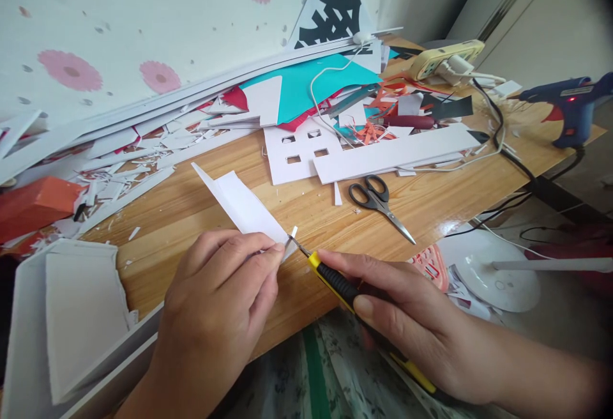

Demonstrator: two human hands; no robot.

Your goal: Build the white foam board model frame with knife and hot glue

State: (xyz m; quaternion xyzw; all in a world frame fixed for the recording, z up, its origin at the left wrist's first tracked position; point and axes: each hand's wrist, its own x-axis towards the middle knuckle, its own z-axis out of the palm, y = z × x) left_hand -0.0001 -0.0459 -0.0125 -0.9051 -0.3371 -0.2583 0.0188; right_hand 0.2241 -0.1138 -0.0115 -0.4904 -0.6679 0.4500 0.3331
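My left hand [223, 304] is closed on the near end of a folded piece of white paper [244, 205], pressing it near the table's front edge. In my right hand [407, 317] is a black and yellow craft knife [338, 281]. Its blade touches the paper's near corner, just right of my left fingertips. A small white sliver [294, 232] stands up beside the blade. Black-handled scissors [380, 205] lie on the wooden table [306, 240] beyond my right hand, tips toward the right.
Paper scraps [158, 141] and a white strip [397, 151] lie along the back. A blue glue gun [575, 109] and a power strip [447, 58] are at the right, with cables. White boards [81, 317] stand at the left, near a red block [38, 205].
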